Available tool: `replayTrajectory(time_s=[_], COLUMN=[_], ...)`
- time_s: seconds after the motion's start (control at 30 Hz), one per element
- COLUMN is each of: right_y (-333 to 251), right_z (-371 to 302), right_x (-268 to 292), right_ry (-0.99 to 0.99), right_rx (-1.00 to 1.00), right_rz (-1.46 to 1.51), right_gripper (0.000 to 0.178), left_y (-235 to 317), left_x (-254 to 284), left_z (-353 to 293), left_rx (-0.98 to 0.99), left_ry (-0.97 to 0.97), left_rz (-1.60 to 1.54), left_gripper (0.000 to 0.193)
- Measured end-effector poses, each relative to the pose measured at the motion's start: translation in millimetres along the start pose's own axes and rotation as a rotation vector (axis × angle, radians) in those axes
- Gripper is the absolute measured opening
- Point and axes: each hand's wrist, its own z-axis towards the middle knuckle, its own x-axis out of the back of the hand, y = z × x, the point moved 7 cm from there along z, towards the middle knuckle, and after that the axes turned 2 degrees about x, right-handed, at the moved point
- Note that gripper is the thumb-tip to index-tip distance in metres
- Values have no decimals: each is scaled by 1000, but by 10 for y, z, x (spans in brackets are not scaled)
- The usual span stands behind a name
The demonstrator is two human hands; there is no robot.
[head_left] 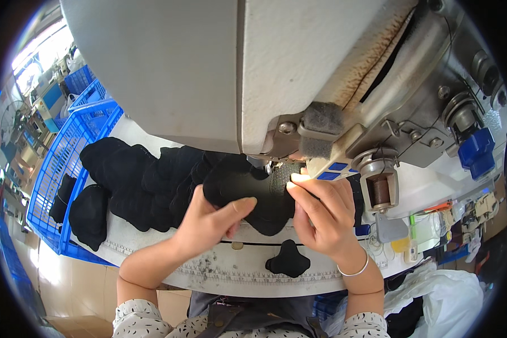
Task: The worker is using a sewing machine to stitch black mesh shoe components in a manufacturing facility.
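A black fabric piece with a rounded, lobed outline lies under the needle area of a large sewing machine. My left hand grips its near left part, thumb on top and the other fingers mostly hidden beneath. At the right edge, close beside the needle, my right hand is closed with thumb and forefinger pinched on the same cloth. The machine head partly covers the stitching spot. A smaller black fabric piece rests on the table between my forearms.
Overlapping black fabric pieces run leftward across the white table toward a blue plastic basket. A spool of brown thread sits on the machine's right side. A white plastic bag stands at the lower right.
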Motion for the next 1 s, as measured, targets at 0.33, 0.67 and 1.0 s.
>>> replayTrajectory(time_s=[0.33,0.67,1.0], right_y=[22,75,102], right_z=[-33,-48,-40], right_x=[-13,-27,-43], right_ry=[-5,-14,-1], right_rx=[-17,-68,-78], right_rz=[36,44,52], right_gripper=[28,30,30], left_y=[-64,-44,-49], left_x=[-47,-102,-111], left_z=[-13,-20,-7], left_rx=[-66,-81,-94], left_ry=[-45,-32,-32], left_rz=[-37,-19,-18], left_gripper=[13,15,17])
